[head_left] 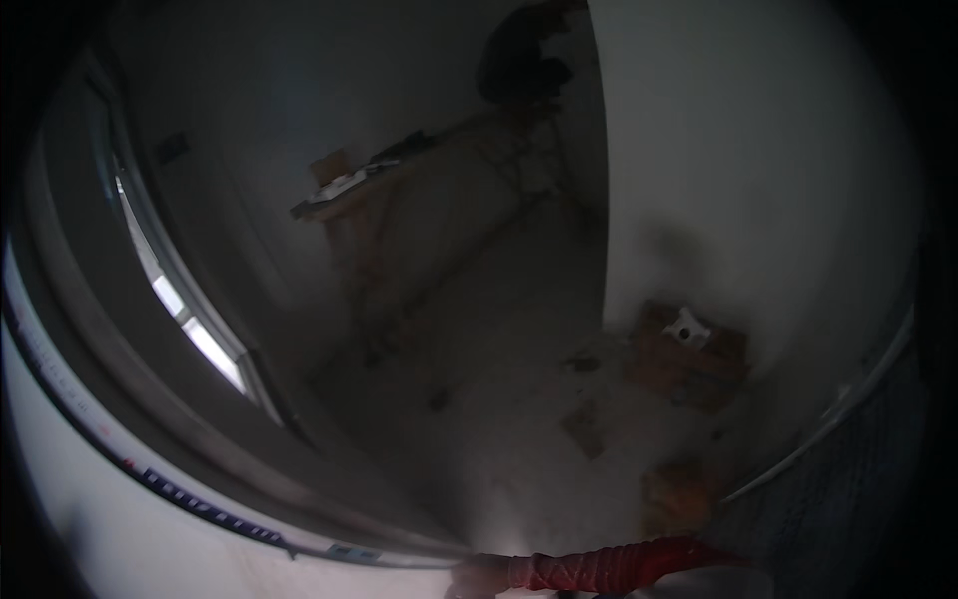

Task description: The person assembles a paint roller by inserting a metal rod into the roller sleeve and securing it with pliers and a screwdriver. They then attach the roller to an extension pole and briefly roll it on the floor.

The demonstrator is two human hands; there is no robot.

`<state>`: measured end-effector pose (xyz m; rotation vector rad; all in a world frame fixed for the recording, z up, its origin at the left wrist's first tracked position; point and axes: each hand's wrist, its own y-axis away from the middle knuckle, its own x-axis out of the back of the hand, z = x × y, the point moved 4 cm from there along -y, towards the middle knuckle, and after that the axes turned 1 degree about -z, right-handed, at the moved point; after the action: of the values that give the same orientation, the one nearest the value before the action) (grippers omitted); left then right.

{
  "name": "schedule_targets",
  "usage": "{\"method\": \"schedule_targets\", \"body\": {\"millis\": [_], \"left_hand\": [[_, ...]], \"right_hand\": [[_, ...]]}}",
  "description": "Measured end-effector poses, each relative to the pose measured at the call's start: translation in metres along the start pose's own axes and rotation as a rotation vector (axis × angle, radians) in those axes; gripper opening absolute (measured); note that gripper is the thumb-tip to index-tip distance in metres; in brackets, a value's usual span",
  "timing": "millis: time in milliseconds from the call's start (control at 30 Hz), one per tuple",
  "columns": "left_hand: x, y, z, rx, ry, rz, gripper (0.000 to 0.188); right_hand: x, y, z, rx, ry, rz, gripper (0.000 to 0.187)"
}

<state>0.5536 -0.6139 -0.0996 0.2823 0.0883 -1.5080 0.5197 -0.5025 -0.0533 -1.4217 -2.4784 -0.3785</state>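
Observation:
Along the lower edge a red, wrinkled sleeve (609,569) runs leftward. It ends in what looks like my right hand (481,577), seen dimly and partly cut off by the frame. This hand is at the end of a pale panel (329,579) with a dark blue printed strip (215,507). Whether it grips or only touches the panel's edge cannot be made out. Its fingers are too dark and cropped to read. My left hand is not in view. A pale rounded shape (723,582) lies below the sleeve.
A dark room opens ahead. A narrow table (364,185) holding papers and a small box stands along the far left wall. By the white wall (748,150) sits a reddish box (689,369) with a white object (687,329) on it. A flat brown piece (584,431) lies on the floor.

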Motion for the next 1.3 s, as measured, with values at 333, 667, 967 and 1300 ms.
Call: {"method": "schedule_targets", "body": {"millis": [333, 667, 967, 1300], "left_hand": [[-0.271, -0.079, -0.003, -0.018, 0.055, -0.56, 0.021], [-0.455, -0.287, -0.022, -0.02, 0.034, -0.662, 0.014], [-0.579, -0.442, 0.036, -0.175, 0.067, -0.661, 0.011], [-0.638, -0.603, 0.055, -0.278, -0.001, -0.09, 0.022]], "right_hand": [[0.267, 0.101, 0.03, -0.405, -0.182, 0.52, 0.027], [0.483, 0.053, 0.129, -0.37, -0.028, 0.826, 0.025], [0.613, -0.071, 0.197, -0.216, 0.304, 0.727, 0.04], [0.771, -0.223, 0.214, 0.149, 0.526, 0.543, 0.03]]}}
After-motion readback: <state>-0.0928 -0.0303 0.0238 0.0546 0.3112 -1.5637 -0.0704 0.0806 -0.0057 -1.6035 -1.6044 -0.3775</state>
